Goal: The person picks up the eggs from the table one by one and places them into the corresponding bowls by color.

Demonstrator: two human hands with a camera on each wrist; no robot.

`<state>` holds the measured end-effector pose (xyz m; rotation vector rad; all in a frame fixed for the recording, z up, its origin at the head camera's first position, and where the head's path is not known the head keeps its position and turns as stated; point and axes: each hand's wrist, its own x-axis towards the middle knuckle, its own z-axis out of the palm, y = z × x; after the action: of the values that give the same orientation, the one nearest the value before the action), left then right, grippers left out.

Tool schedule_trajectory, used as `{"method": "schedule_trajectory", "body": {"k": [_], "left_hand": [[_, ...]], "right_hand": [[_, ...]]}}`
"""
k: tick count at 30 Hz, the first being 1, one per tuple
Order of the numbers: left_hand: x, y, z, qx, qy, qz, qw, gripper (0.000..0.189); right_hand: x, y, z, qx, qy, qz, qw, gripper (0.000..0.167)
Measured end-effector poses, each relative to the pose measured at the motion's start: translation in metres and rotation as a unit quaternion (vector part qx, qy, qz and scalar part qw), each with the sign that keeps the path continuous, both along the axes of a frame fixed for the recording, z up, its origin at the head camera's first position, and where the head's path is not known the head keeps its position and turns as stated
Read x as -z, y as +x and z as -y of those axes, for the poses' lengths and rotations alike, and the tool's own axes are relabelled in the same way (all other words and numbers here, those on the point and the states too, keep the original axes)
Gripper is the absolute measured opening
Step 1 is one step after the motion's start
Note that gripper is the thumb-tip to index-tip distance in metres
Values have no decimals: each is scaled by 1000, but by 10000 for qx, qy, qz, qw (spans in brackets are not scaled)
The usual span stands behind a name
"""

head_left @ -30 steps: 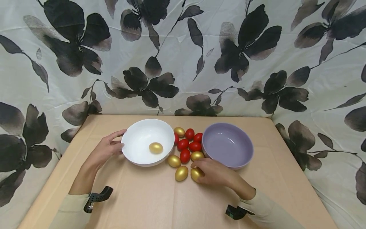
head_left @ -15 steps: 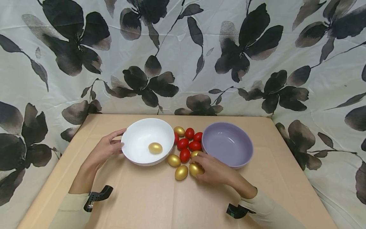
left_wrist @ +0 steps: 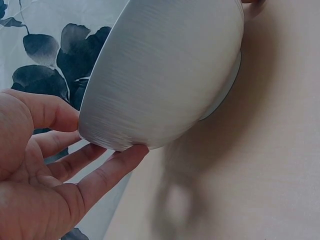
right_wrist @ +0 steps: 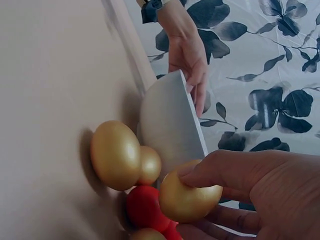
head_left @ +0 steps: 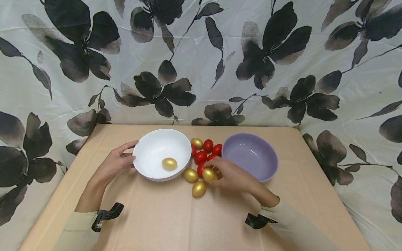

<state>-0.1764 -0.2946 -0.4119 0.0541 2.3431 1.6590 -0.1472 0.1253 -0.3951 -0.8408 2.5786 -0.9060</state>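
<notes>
My right hand (head_left: 233,176) pinches a gold egg (head_left: 209,175) between thumb and fingers, over the group of eggs between the bowls. In the right wrist view this held egg (right_wrist: 190,197) overlaps the rim of the white bowl (right_wrist: 167,115). Against the left side of the white bowl (head_left: 157,148) rest the extended fingers of my left hand (head_left: 113,165); the left wrist view has them at its rim and outer wall. Inside that bowl lies one gold egg (head_left: 169,164). Two gold eggs sit nearest the right hand, one by the bowl (head_left: 190,175), another in front (head_left: 199,188).
A purple bowl (head_left: 249,157) stands right of the eggs. Several red eggs (head_left: 200,157) cluster between the bowls, some partly behind the right hand, with a gold egg (head_left: 196,143) at their back. A flower-patterned cloth (head_left: 201,62) hangs behind the wooden table (head_left: 163,216).
The right hand has taken a gold egg from the front of the group and raised it up and slightly left. The left hand stays at the white bowl.
</notes>
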Motion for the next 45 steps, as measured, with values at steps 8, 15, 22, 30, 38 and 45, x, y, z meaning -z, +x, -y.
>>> {"method": "schedule_trajectory", "body": {"k": [8,15,22,30,38,45], "left_hand": [[0,0,0,13,-17,-27,10000,65],[1,-1,1,28,-14,-22,10000,66],[2,-1,0,-9,-52,-31,10000,65],[4,1,0,4,3,-32,10000,66],[3,1,0,10,-36,-51,10000,65],[3,1,0,14,-74,-59,10000,65]], "right_hand": [[-8,-15,4,244,-268,112,9993,45],[-18,-30,10,276,-495,443,9974,43],[-33,-47,17,-149,-790,59,9967,42],[-42,-58,28,-424,-875,-140,9952,45],[-47,-63,39,-634,-817,-244,9943,45],[-50,-66,49,-787,-996,43,9919,44]]}}
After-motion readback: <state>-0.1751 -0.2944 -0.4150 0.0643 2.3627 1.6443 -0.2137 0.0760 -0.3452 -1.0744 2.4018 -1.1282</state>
